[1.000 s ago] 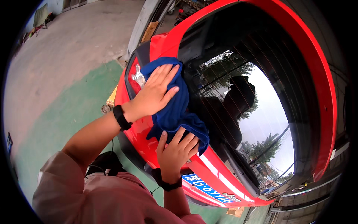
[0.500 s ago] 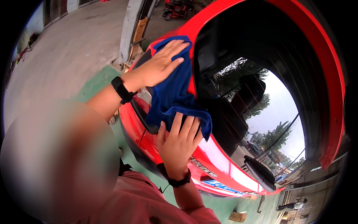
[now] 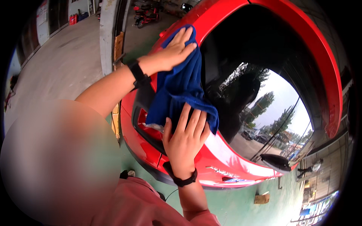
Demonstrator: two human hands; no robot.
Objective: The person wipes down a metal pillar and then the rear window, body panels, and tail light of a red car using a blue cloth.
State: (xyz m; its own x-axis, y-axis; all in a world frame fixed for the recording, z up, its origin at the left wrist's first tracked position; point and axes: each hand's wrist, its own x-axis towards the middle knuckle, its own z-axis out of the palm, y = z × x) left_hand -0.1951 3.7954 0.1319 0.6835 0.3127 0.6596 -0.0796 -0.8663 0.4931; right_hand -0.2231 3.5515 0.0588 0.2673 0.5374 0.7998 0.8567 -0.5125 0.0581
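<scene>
A dark blue cloth (image 3: 179, 84) lies draped over the left rear corner of a red car (image 3: 215, 152), beside its dark rear window (image 3: 264, 41). My left hand (image 3: 173, 52) rests flat on the cloth's upper part, fingertips near its top edge, with a black band on the wrist. Lower down, my right hand (image 3: 184, 139) lies with fingers stretched onto the cloth's bottom edge and its palm over the bodywork. Part of the tail light (image 3: 147, 122) shows below the cloth. A rear wiper (image 3: 275, 162) sits at the window's lower edge.
At left stand a pale pillar (image 3: 107, 37) and red containers (image 3: 73, 19) by a wall. Red scooters (image 3: 147, 15) are parked behind it. At right are a cardboard box (image 3: 262, 198) on the green floor and a distant person (image 3: 310, 168).
My hands and the cloth have moved upward along the car's corner, my left hand reaching higher on the red frame. The view has shifted, bringing more of the pillar, scooters and distant person into sight.
</scene>
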